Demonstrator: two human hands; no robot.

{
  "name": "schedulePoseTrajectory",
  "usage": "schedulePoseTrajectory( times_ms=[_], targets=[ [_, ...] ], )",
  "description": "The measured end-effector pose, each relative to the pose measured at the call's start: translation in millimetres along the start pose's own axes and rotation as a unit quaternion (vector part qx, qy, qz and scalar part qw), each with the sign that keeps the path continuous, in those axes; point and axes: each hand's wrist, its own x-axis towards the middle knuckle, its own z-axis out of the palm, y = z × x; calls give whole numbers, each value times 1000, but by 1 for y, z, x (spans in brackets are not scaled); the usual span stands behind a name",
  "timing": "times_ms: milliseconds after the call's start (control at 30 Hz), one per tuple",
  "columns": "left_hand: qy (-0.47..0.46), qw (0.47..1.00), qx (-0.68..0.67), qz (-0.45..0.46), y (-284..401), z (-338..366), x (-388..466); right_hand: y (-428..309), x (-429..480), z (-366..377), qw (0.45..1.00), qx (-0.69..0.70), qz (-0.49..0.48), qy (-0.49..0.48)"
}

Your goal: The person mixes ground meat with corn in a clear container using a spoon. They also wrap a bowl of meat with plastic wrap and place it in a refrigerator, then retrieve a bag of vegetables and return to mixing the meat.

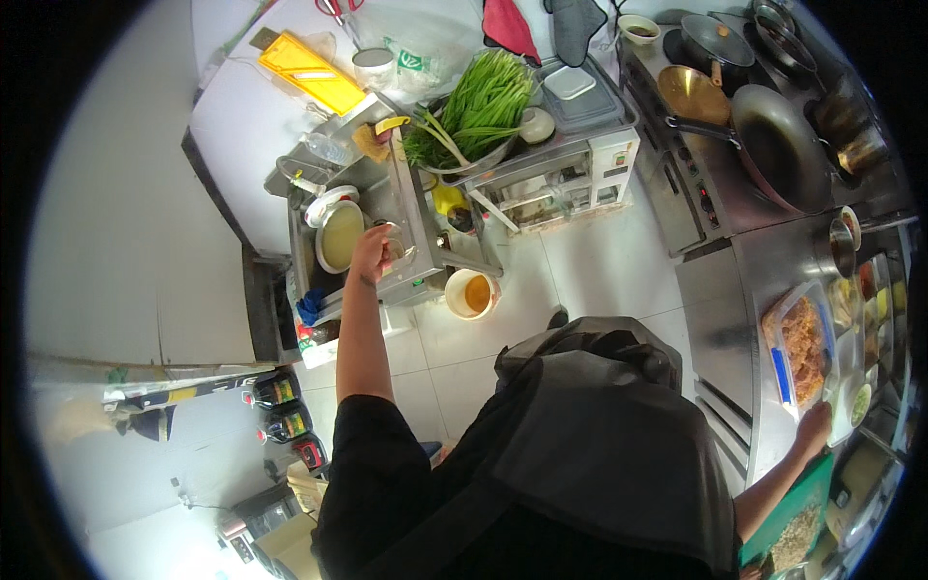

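Observation:
My left hand (371, 252) is over the front edge of the steel sink (424, 250), its fingers closed on a clear, see-through vessel (396, 248). Beside that hand, in the sink, sits a white bowl of pale cloudy liquid (341, 235). At the right, my right hand (815, 426) has curled fingers at the near corner of a clear plastic box of orange-brown food (801, 348) with a blue clip; whether it grips the box cannot be told. Just below lies a green cutting board (812, 482) bearing a pile of chopped food (796, 536).
A white bucket with orange-brown liquid (473, 293) stands on the floor by the sink. Leafy green vegetables (482, 101) fill a metal bowl behind it. A large wok (779, 148) and other pans sit on the stove. A yellow slicer (312, 71) leans at the wall.

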Motion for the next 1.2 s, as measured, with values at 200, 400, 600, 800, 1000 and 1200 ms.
schedulePoseTrajectory(
  times_ms=[200,400,600,800,1000,1200],
  targets=[
    [24,995,-4,-97,-74,-73,94,-11,-24,-12,995,-94,34,-18],
    [45,975,64,-209,-121,-99,113,-36,-37,-37,991,-116,65,-25],
    [90,949,276,-126,-171,-126,104,-62,-33,-49,993,-108,36,-15],
    [111,844,525,1,-190,-138,63,-77,-20,-45,993,-113,23,-22],
    [167,763,623,-34,-215,-110,0,-70,-6,-31,991,-128,25,-43],
    [-103,952,-232,-171,-167,-11,-33,-29,-6,-6,999,-21,20,-32]
  ],
)
